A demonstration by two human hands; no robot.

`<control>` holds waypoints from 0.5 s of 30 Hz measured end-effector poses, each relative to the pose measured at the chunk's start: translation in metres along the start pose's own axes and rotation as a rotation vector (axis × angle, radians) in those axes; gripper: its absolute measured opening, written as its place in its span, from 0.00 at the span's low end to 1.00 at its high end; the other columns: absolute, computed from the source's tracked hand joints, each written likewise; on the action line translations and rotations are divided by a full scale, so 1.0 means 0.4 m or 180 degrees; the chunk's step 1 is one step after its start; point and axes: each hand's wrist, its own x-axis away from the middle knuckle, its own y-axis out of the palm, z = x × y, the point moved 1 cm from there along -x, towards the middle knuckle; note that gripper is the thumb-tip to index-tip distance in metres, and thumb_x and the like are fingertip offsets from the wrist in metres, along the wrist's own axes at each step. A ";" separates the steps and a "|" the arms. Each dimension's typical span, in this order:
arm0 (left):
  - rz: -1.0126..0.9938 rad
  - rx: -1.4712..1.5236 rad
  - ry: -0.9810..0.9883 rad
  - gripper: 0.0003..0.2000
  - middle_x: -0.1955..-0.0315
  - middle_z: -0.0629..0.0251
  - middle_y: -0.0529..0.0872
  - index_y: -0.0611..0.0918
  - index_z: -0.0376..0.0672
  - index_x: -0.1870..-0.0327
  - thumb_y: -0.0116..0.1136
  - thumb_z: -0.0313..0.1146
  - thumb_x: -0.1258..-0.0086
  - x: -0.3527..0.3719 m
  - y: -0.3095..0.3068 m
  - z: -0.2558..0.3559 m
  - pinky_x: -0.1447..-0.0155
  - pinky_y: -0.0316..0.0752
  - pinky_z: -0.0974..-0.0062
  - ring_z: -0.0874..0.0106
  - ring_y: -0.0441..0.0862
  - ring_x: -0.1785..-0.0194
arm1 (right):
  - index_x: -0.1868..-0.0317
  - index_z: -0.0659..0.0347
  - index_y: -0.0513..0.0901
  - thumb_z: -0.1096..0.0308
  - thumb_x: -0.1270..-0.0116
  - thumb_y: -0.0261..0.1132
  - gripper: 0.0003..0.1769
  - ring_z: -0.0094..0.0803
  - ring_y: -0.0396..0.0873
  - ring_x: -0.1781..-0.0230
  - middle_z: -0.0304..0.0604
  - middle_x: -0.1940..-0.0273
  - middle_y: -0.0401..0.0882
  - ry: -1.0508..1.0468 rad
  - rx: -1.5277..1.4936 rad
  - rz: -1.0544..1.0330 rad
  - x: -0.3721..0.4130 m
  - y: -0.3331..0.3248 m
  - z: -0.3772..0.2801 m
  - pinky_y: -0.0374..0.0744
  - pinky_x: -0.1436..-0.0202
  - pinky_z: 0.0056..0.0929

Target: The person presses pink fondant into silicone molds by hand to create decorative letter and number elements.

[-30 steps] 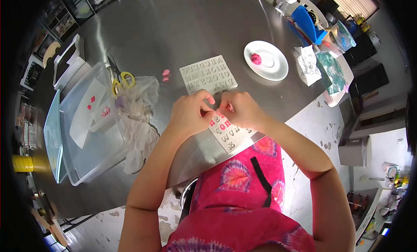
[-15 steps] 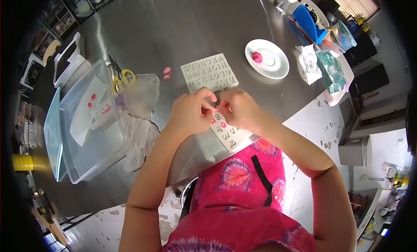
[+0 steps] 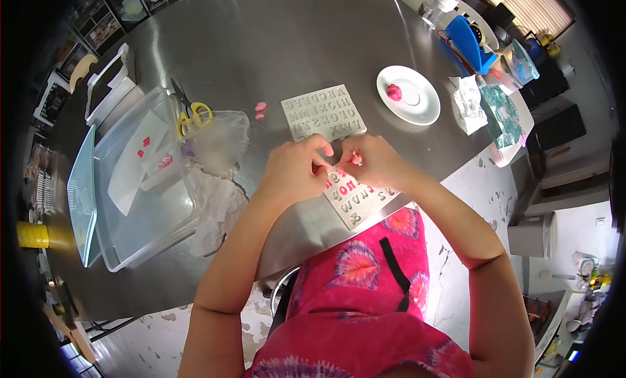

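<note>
My left hand [image 3: 295,172] and my right hand [image 3: 377,163] meet fingertip to fingertip over the upper end of a pale letter mould [image 3: 355,218] at the table's front edge. Some of its letter cavities hold pink dough [image 3: 343,190]; others are bare. A bit of pink shows in my right hand's curled fingers. The left thumb and fingers are pinched, with a speck of red at them that I cannot make out. Just beyond, a larger grey letter mould [image 3: 324,112] lies flat. Two small pink dough pieces [image 3: 260,110] sit to its left.
A white plate [image 3: 424,110] carries a pink dough lump [image 3: 394,92]. On the left stand a clear plastic tub [image 3: 117,247] holding white sheets with pink pieces, yellow-handled scissors [image 3: 195,117], a plastic bag [image 3: 225,136] and crumpled paper [image 3: 212,208]. More crumpled tissue [image 3: 468,104] lies right.
The view has shifted slightly, moving the table items a little to the right. My right hand has turned and moved a little, showing pink in its fingers and more of the mould.
</note>
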 end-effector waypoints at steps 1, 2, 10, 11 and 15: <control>-0.0098 -0.0008 -0.0086 0.11 0.77 0.70 0.87 0.78 0.46 0.64 0.61 0.25 0.49 0.000 0.000 0.001 0.68 0.76 0.70 0.69 0.84 0.74 | 0.71 0.65 0.82 0.69 0.45 0.68 0.07 0.38 0.82 0.69 0.47 0.70 0.81 0.0063 0.0024 -0.0064 -0.004 -0.008 0.003 0.77 0.65 0.37; -0.0101 0.0005 -0.0089 0.11 0.77 0.70 0.87 0.78 0.46 0.64 0.61 0.25 0.49 0.000 0.000 0.001 0.68 0.76 0.70 0.69 0.84 0.74 | 0.72 0.64 0.81 0.71 0.45 0.67 0.06 0.41 0.83 0.69 0.48 0.70 0.82 0.0136 0.0053 -0.0126 -0.004 -0.012 0.005 0.78 0.65 0.37; 0.0004 0.0051 0.0030 0.09 0.78 0.67 0.87 0.77 0.43 0.66 0.64 0.25 0.48 -0.003 0.008 -0.006 0.72 0.72 0.75 0.70 0.82 0.79 | 0.70 0.64 0.81 0.68 0.43 0.68 0.08 0.38 0.82 0.77 0.51 0.73 0.82 0.0322 0.0005 -0.0059 -0.003 0.023 -0.005 0.77 0.75 0.35; -0.0001 0.0043 0.0057 0.09 0.78 0.67 0.87 0.77 0.43 0.66 0.64 0.25 0.48 -0.006 0.007 -0.006 0.72 0.72 0.75 0.70 0.82 0.79 | 0.71 0.64 0.81 0.69 0.43 0.68 0.07 0.37 0.80 0.82 0.51 0.74 0.81 0.0252 -0.0033 -0.0040 -0.005 0.024 0.001 0.76 0.79 0.34; 0.0023 -0.0018 0.0133 0.10 0.78 0.67 0.87 0.77 0.43 0.66 0.64 0.25 0.48 -0.002 0.010 -0.008 0.72 0.72 0.74 0.70 0.82 0.79 | 0.72 0.66 0.79 0.72 0.43 0.67 0.06 0.37 0.78 0.85 0.49 0.78 0.80 -0.0592 -0.0086 0.0482 -0.014 0.021 0.033 0.75 0.82 0.35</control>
